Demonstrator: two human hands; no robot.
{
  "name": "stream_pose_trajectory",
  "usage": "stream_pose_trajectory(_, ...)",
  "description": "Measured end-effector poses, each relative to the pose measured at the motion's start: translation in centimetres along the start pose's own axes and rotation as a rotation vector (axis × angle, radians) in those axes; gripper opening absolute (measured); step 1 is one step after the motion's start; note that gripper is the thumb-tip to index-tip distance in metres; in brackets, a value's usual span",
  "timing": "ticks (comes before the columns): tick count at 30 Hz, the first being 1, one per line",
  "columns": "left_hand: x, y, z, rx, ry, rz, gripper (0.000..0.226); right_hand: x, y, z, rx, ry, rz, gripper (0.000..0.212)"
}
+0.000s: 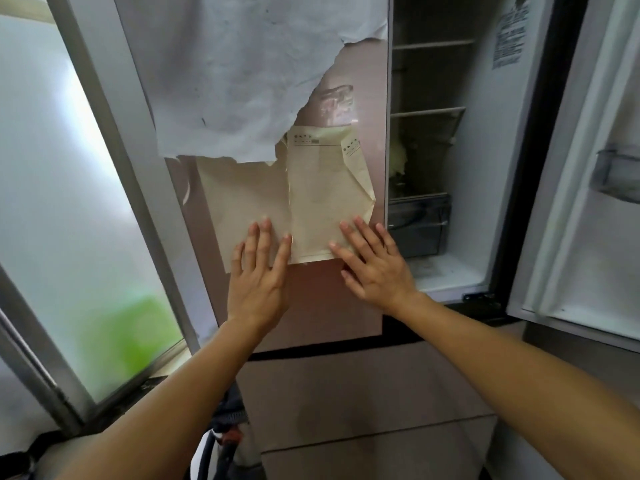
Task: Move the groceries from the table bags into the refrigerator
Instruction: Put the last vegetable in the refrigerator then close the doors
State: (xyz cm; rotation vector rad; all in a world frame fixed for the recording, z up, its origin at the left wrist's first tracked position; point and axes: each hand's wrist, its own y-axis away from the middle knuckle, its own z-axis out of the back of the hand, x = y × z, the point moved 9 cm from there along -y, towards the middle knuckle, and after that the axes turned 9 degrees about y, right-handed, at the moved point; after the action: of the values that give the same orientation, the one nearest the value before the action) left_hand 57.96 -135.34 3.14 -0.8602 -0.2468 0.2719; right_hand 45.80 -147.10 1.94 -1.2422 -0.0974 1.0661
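Against the closed left door of the refrigerator (329,299), in the head view, I saw my left hand (258,271) and right hand (372,268) pressed flat on yellowed paper (322,188), fingers (265,237) straight, gripping nothing. Its right door (588,168) stood open, and a pale leafy vegetable (398,161) sat inside just above the drawer (419,223).

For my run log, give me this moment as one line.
left hand: flat on yellowed papers | right hand: flat on papers | right-side fridge door: open | groceries held: none
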Motion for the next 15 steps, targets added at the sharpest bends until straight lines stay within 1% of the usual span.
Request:
stream_pose_trajectory(2, -0.8, 0.5, 1.0, 0.023, 0.071, -0.008, 0.059, -0.8, 1.3, 1.0, 0.089, -0.071, -0.094, 0.058)
stream_pose_trajectory(5, -4.8, 2.0, 2.0, 0.017, 0.201, -0.157, 0.037, -4.6, 6.0, 3.3, 0.216, -0.128, -0.323, 0.055)
stream_pose_trajectory(7, -9.0, 3.1, 1.7, 0.053, 0.302, -0.286, 0.034, -8.1, 10.4, 5.1, 0.323, -0.121, -0.46, 0.053)
stream_pose_trajectory(9, -13.3, 3.5, 1.2, 0.1, 0.413, -0.351, 0.032, -12.2, 14.7, 7.5, 0.397, -0.084, -0.6, 0.049)
stream_pose_trajectory(12, -19.3, 3.2, 1.1, 0.135, 0.567, -0.369, 0.029, -18.5, 20.1, 12.6, 0.401, -0.016, -0.81, 0.046)
stream_pose_trajectory(14, -23.2, 2.6, 1.5, 0.129, 0.631, -0.408, 0.027, -22.4, 22.9, 16.3, 0.347, 0.034, -0.916, 0.044)
stream_pose_trajectory(15, -25.1, 2.1, 1.9, 0.119, 0.661, -0.432, 0.028, -24.3, 24.1, 18.2, 0.315, 0.068, -0.972, 0.038)
